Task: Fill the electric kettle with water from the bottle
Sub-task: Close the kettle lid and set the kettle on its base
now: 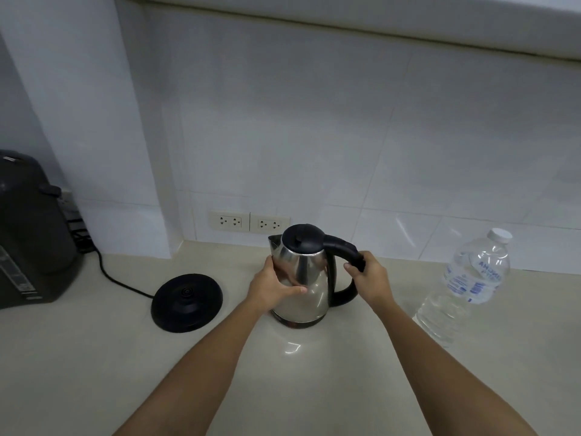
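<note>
Countertop (94, 357) lies bare around kettle (301, 278); left hand (270, 286) cups its body, right hand (369, 278) grips handle (342, 247); bottle (465, 284) stands right.

A single wide-angle view looks from head height forward and down onto the pale beige stone counter (94, 372), facing the white tiled wall (314, 136) at 12 o'clock. It sits close: both bare forearms enter from 6 o'clock and reach the frame's middle. Wall lines bow toward the edges, at 3 and 9 o'clock most
</note>
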`<state>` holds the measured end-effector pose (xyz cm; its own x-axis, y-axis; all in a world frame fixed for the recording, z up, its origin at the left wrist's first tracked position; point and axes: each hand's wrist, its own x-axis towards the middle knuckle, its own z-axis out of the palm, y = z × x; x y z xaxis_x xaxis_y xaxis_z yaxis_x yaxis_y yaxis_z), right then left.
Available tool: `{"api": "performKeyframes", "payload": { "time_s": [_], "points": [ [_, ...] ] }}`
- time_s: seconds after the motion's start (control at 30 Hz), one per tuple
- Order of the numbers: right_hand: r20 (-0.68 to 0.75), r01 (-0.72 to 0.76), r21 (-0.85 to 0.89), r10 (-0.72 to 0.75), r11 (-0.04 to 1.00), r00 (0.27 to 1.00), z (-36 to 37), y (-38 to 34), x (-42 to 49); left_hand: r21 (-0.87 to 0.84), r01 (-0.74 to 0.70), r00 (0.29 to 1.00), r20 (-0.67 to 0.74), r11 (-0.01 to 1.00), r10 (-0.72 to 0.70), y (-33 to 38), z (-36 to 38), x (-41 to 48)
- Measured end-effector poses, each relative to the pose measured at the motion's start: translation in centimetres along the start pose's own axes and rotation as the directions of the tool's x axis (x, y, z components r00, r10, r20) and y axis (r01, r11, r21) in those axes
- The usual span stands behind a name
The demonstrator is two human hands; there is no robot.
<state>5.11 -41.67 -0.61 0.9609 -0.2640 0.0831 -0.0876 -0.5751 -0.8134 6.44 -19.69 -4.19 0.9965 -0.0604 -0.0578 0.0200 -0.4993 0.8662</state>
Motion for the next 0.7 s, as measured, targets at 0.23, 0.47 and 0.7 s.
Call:
{"api": "performKeyframes", "payload": {
  "time_s": [0.23,0.47,0.7],
  "points": [
    [0.019,0.1,0.036,-0.101,0.994,0.995,2.8,-6.2,0.4,0.016,-0.042,0.994,-0.097,0.999,0.043,0.3,-7.2,-0.8],
    [0.088,0.091,0.158,-0.106,0.983,0.99,9.6,-10.5,-1.6,0.092,0.009,0.987,-0.163,0.996,0.006,-2.9,-15.0,-2.4],
    [0.152,0.049,0.209,-0.081,0.977,0.985,15.2,-12.2,-3.6,0.1,0.093,0.979,-0.193,0.991,-0.072,-6.7,-19.4,-4.0]
  ]
}}
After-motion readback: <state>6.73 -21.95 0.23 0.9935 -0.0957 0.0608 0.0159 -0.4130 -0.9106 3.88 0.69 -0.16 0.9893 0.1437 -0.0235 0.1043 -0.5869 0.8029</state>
